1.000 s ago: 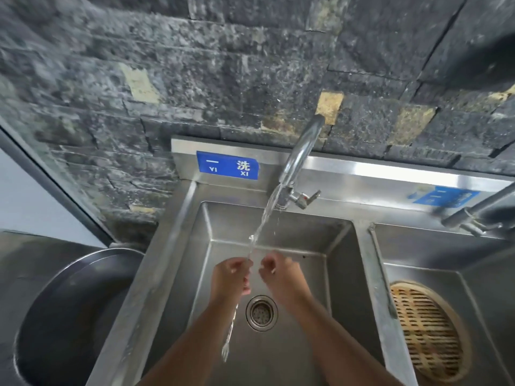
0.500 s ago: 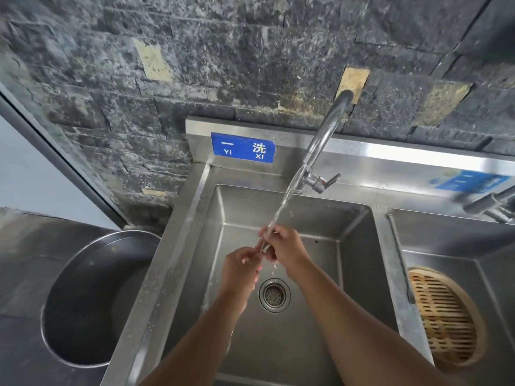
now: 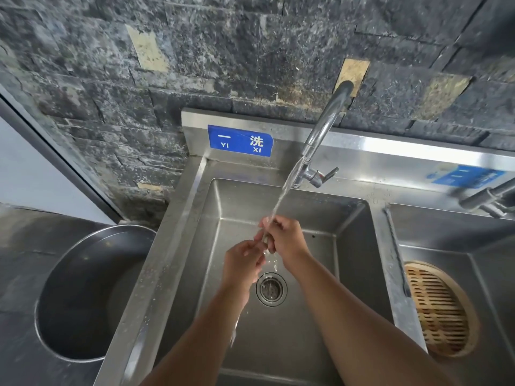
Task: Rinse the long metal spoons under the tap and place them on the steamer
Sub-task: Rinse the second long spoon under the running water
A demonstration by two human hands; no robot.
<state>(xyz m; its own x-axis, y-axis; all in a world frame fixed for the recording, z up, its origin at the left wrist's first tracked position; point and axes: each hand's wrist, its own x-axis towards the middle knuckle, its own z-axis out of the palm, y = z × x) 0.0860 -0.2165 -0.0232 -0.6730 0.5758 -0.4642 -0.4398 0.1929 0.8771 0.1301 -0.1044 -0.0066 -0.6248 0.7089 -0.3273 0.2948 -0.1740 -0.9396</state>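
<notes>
Running from the curved tap, a thin stream of water falls into the left basin of a stainless-steel double sink, set against a dark, rough stone-tile wall. Blue label on the splashback, white lettering "YI XI". Round drain strainer in the basin floor, directly below the hands. Large round metal pot to the left of the sink, let into a dark table.

Long metal spoon: slim, silvery, held in the stream over the left basin. Right hand, grip closed around the upper end where the water lands. Left hand, fingers pinching the shaft just below. A pale, blurred end shows beneath the left forearm, above the basin floor.

Bamboo steamer: round, slatted, lying in the right basin, well apart from the hands. A dark, thin utensil rests along the divider between the basins; its type cannot be made out.

Second tap and second blue label at right, blurred and cut off by the frame edge. Most of the spoon is hidden by the hands and forearm.
</notes>
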